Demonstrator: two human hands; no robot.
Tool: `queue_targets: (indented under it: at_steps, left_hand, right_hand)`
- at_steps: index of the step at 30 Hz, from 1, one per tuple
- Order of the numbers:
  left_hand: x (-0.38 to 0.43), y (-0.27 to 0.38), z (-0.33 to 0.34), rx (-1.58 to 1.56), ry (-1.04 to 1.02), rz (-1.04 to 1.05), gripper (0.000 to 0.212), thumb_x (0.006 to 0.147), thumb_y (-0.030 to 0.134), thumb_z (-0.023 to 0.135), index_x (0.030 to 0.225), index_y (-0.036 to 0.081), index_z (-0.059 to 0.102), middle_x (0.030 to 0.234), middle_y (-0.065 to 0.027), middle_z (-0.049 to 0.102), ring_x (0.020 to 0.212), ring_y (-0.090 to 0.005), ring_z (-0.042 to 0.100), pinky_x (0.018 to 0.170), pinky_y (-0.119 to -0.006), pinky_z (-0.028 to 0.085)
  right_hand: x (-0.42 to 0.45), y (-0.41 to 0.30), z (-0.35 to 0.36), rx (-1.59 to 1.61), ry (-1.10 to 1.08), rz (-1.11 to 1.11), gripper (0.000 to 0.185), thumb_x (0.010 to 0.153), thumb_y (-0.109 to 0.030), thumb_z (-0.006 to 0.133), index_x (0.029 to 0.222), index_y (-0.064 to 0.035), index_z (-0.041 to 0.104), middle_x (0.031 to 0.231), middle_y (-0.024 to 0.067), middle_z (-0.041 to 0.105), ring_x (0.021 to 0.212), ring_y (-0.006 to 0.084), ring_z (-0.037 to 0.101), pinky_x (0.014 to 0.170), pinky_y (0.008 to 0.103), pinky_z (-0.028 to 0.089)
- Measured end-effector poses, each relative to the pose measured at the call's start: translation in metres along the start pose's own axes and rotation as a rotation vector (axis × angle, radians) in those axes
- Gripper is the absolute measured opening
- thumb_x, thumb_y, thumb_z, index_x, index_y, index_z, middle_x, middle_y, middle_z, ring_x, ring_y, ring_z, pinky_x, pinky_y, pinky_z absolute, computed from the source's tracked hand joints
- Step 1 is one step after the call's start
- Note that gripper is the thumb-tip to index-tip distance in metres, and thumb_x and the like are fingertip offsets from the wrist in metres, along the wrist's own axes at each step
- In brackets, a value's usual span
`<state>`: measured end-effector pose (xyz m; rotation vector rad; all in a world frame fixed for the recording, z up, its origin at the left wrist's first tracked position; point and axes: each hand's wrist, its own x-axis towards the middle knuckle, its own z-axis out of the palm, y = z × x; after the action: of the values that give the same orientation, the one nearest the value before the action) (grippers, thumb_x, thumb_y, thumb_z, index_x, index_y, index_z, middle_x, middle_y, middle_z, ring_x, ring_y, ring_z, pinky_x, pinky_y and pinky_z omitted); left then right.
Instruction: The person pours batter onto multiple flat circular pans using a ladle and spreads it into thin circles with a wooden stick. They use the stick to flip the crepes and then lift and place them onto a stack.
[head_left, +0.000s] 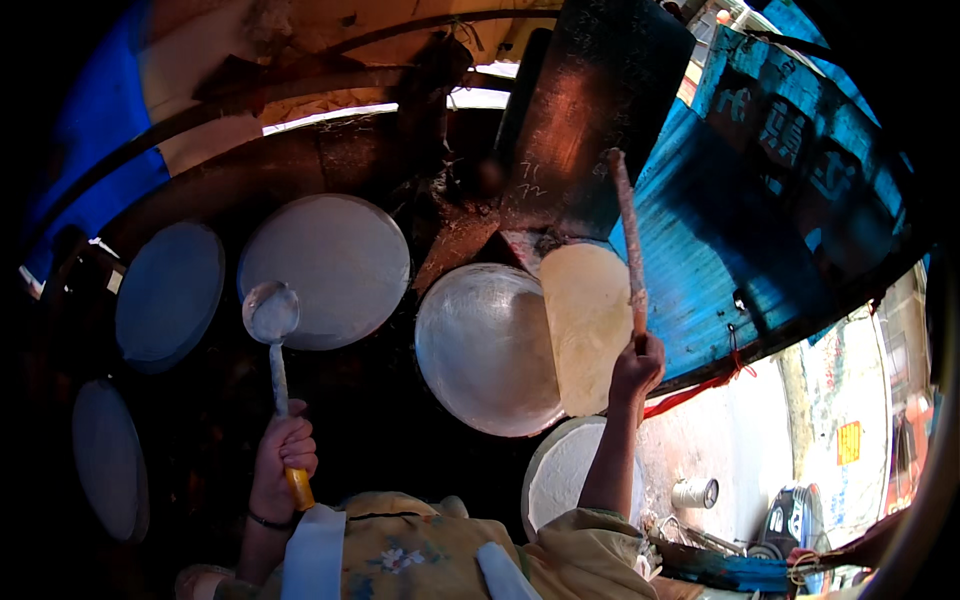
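My left hand grips the yellow handle of a metal ladle. The ladle's round bowl holds something pale and hangs over the near edge of a grey-white round griddle. In my right hand is a long wooden stick, which points up and away from me. Against that stick lies a large pale sheet, apparently a thin pancake with one straight side. It overlaps the right edge of a shiny round metal pan; whether it touches the pan I cannot tell.
Below the pancake, a round pan carries a white layer, partly behind my right forearm. Two more round griddles stand at the left. A dark upright panel rises behind, beside blue corrugated sheeting. A white can lies right.
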<state>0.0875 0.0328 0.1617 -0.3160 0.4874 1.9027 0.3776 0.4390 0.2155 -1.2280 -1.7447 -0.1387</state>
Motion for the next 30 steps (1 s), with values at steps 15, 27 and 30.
queue_targets:
  at_steps: [15, 27, 30]
  left_hand:
    - [0.051, -0.038, 0.014, 0.061, -0.161, -0.452, 0.025, 0.101, 0.013, 0.034, 0.122, 0.006, 0.045, 0.063, 0.0019, 0.038, 0.045, -0.0029, 0.038, 0.039, -0.017, 0.04]
    - [0.042, -0.192, 0.042, 0.11, -0.211, -0.744, 0.026, 0.1, 0.01, 0.032, 0.123, 0.005, 0.044, 0.064, 0.0008, 0.034, 0.044, -0.0048, 0.034, 0.04, -0.018, 0.037]
    - [0.033, -0.238, 0.06, 0.127, -0.221, -0.818, 0.027, 0.1, 0.01, 0.031, 0.123, 0.005, 0.044, 0.065, 0.0008, 0.033, 0.046, -0.005, 0.034, 0.042, -0.018, 0.037]
  right_hand:
    - [0.062, 0.101, -0.195, -0.674, -0.214, 0.298, 0.018, 0.083, -0.026, 0.058, 0.087, -0.0116, 0.067, 0.078, 0.0158, 0.064, 0.078, 0.0316, 0.064, 0.066, 0.041, 0.047]
    - [-0.3, 0.254, -0.44, 0.152, 0.888, 1.04, 0.021, 0.084, -0.015, 0.058, 0.07, -0.0119, 0.044, 0.06, -0.0017, 0.048, 0.045, 0.0067, 0.042, 0.038, 0.0234, 0.028]
    - [-0.454, 0.288, -0.436, 0.096, 1.078, 1.241, 0.01, 0.082, -0.009, 0.055, 0.09, -0.0042, 0.058, 0.076, 0.0032, 0.058, 0.056, 0.0135, 0.053, 0.047, 0.028, 0.042]
